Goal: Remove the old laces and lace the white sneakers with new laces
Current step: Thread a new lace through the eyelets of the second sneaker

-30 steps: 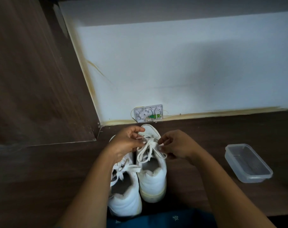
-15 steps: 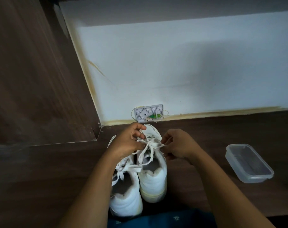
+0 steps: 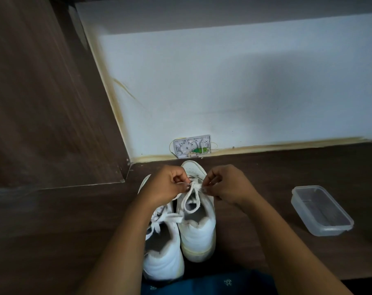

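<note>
Two white sneakers stand side by side on a dark wooden surface [image 3: 63,220], toes toward a white wall [image 3: 244,92]. The lace [image 3: 189,202] of the right sneaker [image 3: 196,235] is pinched by the left hand [image 3: 166,186] and the right hand [image 3: 228,185], each grip closed on a strand. The left sneaker [image 3: 163,260] is untouched. A clear plastic container [image 3: 321,211] lies well apart, rightward.

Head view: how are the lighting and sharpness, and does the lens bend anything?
Head view: dim, the wall brightest with a soft shadow across it; left hand and right hand pinching the laces are slightly soft but readable; the wall's lower edge bows from the wide lens; no glare, the clear container faint against the dark table.
</note>
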Motion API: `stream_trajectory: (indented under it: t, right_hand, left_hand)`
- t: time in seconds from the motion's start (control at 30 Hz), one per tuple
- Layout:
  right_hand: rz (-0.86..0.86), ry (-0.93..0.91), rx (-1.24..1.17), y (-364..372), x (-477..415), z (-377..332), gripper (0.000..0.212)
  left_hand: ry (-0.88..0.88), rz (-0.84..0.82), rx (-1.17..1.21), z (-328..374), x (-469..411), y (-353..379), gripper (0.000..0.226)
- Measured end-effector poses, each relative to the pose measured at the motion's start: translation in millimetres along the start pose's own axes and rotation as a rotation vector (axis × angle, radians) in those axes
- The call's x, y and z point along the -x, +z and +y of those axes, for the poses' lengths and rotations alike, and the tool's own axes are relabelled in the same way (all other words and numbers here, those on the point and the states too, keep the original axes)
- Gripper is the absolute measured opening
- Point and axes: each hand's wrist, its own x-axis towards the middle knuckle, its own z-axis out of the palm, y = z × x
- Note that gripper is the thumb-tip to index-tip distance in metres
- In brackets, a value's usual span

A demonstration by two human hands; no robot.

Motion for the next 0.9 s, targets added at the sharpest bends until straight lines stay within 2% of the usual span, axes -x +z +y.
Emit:
stream_trajectory:
  t: [0.17, 0.3, 0.5, 0.7, 0.8, 0.87, 0.9]
  right_hand:
    - [0.013, -0.068, 0.314, 3, -3, -1, 0.005]
    - [0.044, -0.041, 0.395, 5, -2, -1, 0.013]
    - [0.086, -0.046, 0.483, 10, 0, 0, 0.017]
    - [0.043, -0.051, 0.455, 8, -1, 4, 0.013]
    - [0.003, -0.05, 0.26, 1, -3, 9, 0.011]
    - [0.02, -0.048, 0.101, 0, -3, 10, 0.005]
    - [0.02, -0.069, 0.084, 2, -3, 10, 0.008]
  left_hand:
    - [-0.012, 0.021, -0.063, -2, -3, 2, 0.035]
    - [0.001, 0.068, -0.194, -3, -6, 7, 0.045]
    - [0.003, 0.072, -0.218, -6, -6, 8, 0.044]
    - [-0.005, 0.027, -0.156, -12, -3, 4, 0.047]
    - [-0.068, -0.001, -0.041, -13, 7, -6, 0.033]
    - [-0.088, 0.064, 0.05, -12, 13, -12, 0.021]
    - [-0.078, 0.086, 0.069, -12, 14, -13, 0.017]
